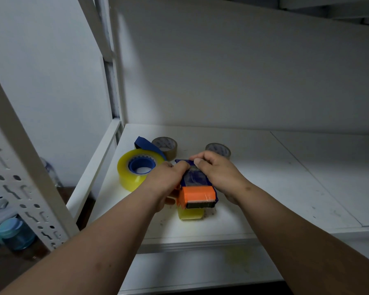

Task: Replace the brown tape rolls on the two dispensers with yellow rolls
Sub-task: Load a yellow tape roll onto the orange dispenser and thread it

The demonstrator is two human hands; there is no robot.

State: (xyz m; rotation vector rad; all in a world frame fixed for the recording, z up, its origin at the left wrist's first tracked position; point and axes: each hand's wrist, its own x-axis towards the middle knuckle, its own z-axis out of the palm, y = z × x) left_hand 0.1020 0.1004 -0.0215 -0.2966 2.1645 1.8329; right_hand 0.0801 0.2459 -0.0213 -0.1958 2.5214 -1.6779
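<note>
A blue and orange tape dispenser (197, 191) lies on the white shelf (264, 188) with its toothed blade toward me. A yellow roll (191, 213) shows underneath it. My left hand (168, 177) grips its left side and my right hand (217, 171) holds its right side, fingers pinching at its far end. To the left, a second yellow roll (134, 169) sits on a blue dispenser (146, 144). Two brown rolls stand behind: one (165, 146) at the back left, another (218, 150) partly hidden behind my right hand.
A white perforated rack post (19, 167) stands at the near left. Below it sits a blue-lidded jar (13, 233). The shelf's back wall (243, 81) rises behind the rolls, and the shelf stretches away to the right.
</note>
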